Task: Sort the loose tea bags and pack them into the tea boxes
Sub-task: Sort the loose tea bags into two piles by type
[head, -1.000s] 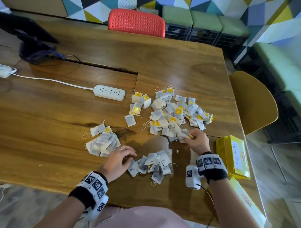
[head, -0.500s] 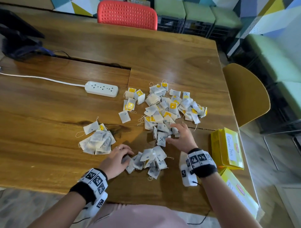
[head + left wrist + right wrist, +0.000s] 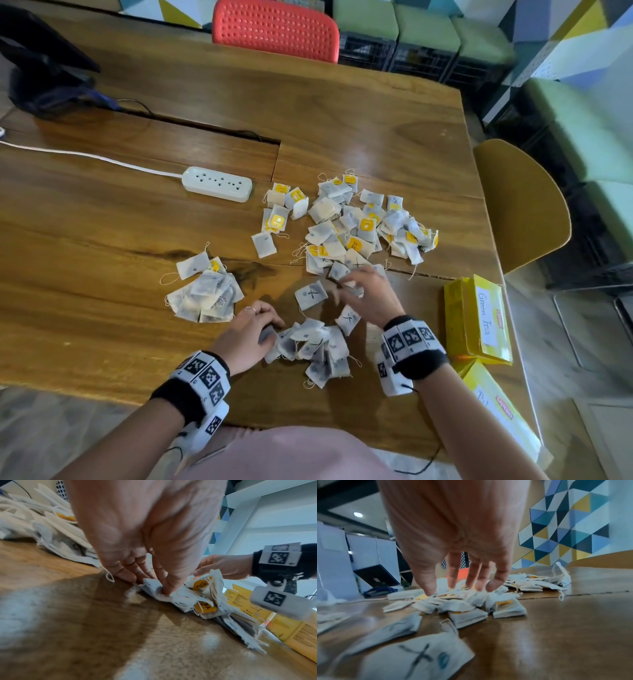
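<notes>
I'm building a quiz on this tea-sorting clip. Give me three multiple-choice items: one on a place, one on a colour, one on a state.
1. Where does the box labelled Green Tea lie?
A. Beside the power strip
B. At the table's right edge, near the right hand
C. On the red chair

2. What colour are the tags on the tea bags?
A. Yellow
B. Green
C. Red

3. What is the left hand doing?
A. Resting idle on bare wood
B. Lifting a box
C. Pressing its fingers on the near pile of tea bags

Answers: 1 B, the Green Tea box lies right of the right hand. 2 A, a tag in the big heap shows yellow. 3 C, the left hand has fingers down on the near pile.
</notes>
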